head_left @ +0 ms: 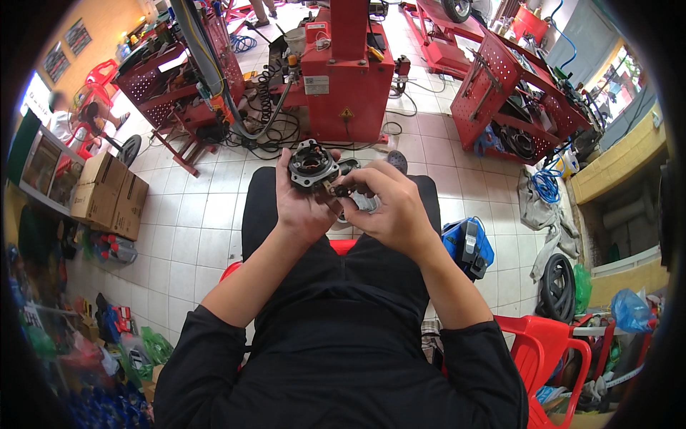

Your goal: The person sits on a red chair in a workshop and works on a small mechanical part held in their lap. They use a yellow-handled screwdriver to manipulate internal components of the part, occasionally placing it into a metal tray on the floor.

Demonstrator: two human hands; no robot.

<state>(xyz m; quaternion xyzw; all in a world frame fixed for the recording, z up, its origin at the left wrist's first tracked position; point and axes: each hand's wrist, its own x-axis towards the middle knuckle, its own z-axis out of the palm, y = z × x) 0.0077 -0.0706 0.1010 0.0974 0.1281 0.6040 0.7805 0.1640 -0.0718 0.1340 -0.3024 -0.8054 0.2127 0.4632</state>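
Observation:
My left hand [309,214] cradles a round metal part [312,169] above my lap, palm up. The part has a silver flange with holes, a dark rim and copper-coloured pieces inside its open top. My right hand [386,204] is closed in a pinch at the near right side of the flange. Its thumb and fingertips grip a small dark piece [342,191] there; whether this is fixed to the round part I cannot tell. Beneath my hands, between my knees, a pale, partly hidden container [366,202] shows.
A red machine column [346,100] stands ahead, with cables on the tiles. Red tool carts [504,93] flank it. Cardboard boxes [111,193] stand at left. Right of my leg lies a blue-and-black case [468,248]; a red plastic chair [539,350] is behind it. Another person sits far left.

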